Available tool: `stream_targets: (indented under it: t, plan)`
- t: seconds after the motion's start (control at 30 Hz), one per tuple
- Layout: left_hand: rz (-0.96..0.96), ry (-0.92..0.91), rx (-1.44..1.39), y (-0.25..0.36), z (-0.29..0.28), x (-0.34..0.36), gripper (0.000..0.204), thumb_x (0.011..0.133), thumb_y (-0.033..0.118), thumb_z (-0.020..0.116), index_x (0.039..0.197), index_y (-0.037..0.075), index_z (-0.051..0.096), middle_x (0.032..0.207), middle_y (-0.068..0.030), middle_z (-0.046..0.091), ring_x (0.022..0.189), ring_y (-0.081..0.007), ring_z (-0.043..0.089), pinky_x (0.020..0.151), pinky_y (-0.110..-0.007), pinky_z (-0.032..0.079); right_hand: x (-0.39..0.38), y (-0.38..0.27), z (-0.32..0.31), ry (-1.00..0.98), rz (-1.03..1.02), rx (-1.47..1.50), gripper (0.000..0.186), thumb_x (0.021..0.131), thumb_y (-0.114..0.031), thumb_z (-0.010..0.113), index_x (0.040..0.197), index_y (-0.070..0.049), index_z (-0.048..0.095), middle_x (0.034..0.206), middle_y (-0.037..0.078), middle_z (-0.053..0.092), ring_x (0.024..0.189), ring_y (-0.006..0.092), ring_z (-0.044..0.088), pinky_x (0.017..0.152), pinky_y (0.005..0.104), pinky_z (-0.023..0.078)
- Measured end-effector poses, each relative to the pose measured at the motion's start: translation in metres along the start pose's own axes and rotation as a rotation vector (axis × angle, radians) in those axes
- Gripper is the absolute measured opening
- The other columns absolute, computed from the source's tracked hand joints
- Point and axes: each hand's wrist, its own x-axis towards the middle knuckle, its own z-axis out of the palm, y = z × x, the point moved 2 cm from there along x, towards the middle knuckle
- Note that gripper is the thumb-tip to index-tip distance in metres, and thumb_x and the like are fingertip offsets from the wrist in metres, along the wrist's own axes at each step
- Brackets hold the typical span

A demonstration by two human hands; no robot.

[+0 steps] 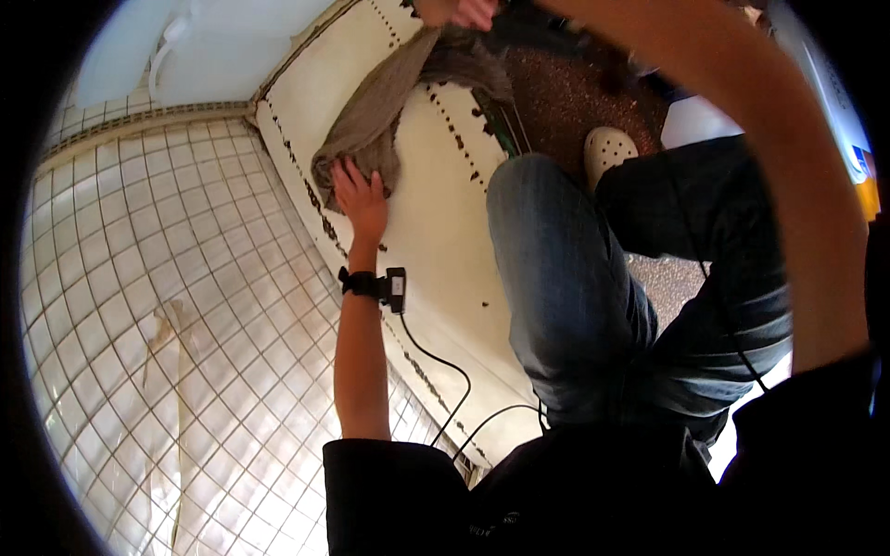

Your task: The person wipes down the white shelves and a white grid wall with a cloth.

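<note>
A crumpled grey-brown cloth (366,120) stretches along a cream, dark-speckled surface (436,324). My left hand (360,196) rests on its lower end, fingers spread and pressed flat, with a black strap and small device on the wrist. At the top edge, partly cut off, my right hand (454,13) has curled fingers at the cloth's upper end and appears to grip it. My right arm arches over from the right side.
A white wire grid (158,232) fills the left, below pale plastic panels (199,51). My jeans-clad knees are on the right, near a cream perforated clog (609,153) on speckled brown flooring (593,88). Black cables hang by my left arm.
</note>
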Motion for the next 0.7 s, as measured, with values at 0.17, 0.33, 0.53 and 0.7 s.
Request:
stream_targets:
  t: [0.17,0.33,0.53,0.7]
  plan:
    - [0.122,0.184,-0.073,0.035,-0.009,-0.038,0.053,0.092,0.034,0.053,0.129,-0.003,0.042,0.134,-0.0249,0.036,0.123,-0.0422,0.033,0.099,-0.051,0.027,0.002,0.002,-0.037,0.032,0.009,0.102,0.027,0.093,-0.028,0.049,0.079,-0.006,0.05,0.078,0.01,0.05,0.072,0.0268,0.048,0.059,0.0439,0.039]
    - [0.037,0.0,-0.375,0.086,-0.045,-0.049,0.035,0.091,0.03,0.055,0.103,-0.002,0.05,0.106,-0.0232,0.054,0.1,-0.0389,0.05,0.087,-0.045,0.038,0.006,-0.016,-0.076,0.089,-0.01,0.231,0.027,0.094,-0.03,0.047,0.085,-0.004,0.049,0.085,0.011,0.05,0.078,0.0279,0.048,0.064,0.0447,0.039]
    - [-0.258,-0.029,-0.491,0.14,-0.085,-0.034,0.032,0.092,0.026,0.055,0.097,-0.006,0.05,0.075,-0.0232,0.061,0.064,-0.0409,0.06,0.054,-0.046,0.044,0.024,-0.061,-0.127,0.162,-0.075,0.421,0.031,0.094,-0.033,0.045,0.092,-0.002,0.049,0.092,0.013,0.05,0.085,0.0293,0.048,0.07,0.0457,0.039]
    - [-0.238,0.204,-0.79,0.147,-0.143,-0.023,0.028,0.095,0.02,0.049,0.081,-0.003,0.053,0.058,-0.0167,0.056,0.043,-0.0262,0.055,0.045,-0.038,0.047,0.036,-0.112,-0.166,0.222,-0.16,0.588,0.034,0.095,-0.035,0.043,0.098,-0.001,0.048,0.099,0.015,0.05,0.091,0.0305,0.048,0.075,0.0465,0.039]
